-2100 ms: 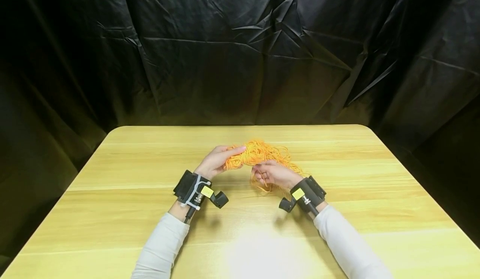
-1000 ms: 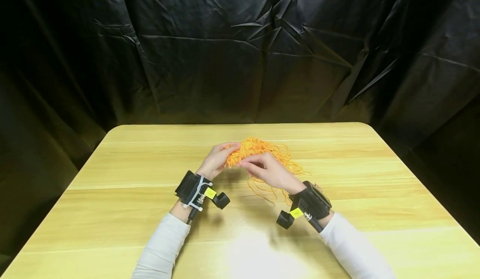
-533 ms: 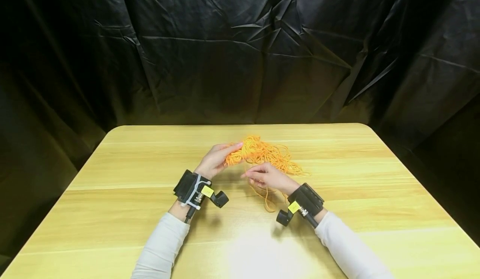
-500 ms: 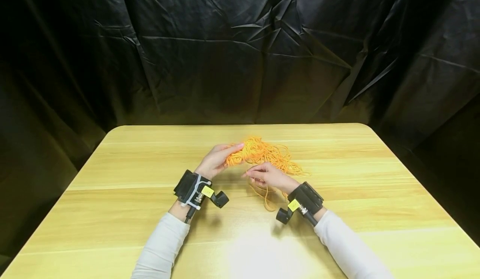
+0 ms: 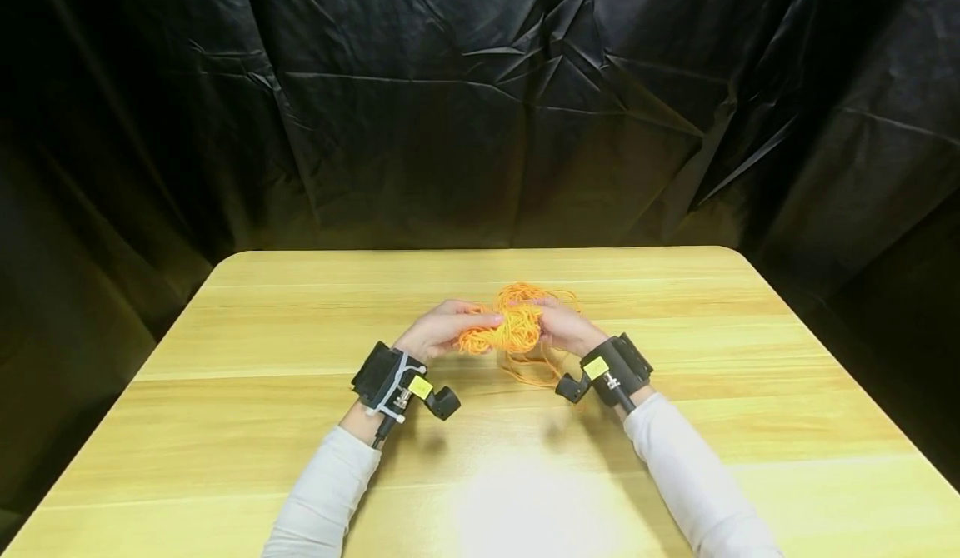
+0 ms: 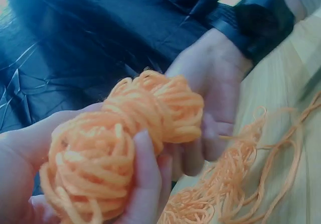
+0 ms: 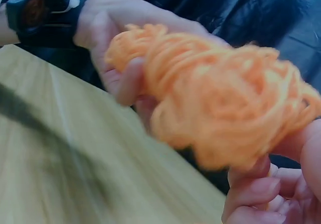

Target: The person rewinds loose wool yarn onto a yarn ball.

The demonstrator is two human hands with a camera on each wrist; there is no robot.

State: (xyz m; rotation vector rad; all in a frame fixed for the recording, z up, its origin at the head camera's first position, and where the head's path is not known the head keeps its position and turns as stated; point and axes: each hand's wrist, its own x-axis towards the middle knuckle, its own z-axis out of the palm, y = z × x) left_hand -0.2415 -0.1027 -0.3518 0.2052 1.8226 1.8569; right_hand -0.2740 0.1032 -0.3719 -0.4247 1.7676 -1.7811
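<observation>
Above the desk (image 5: 300, 325), we saw the bundle of orange yarn (image 5: 517, 330) held up, the left hand (image 5: 442, 329) gripping its left end and the right hand (image 5: 566, 326) curled on a strand at its right. Below lay loose strands (image 6: 241, 169) in a heap; we judged that a hasty pull could have knotted them, and a slackened left grip could have loosened the windings.
</observation>
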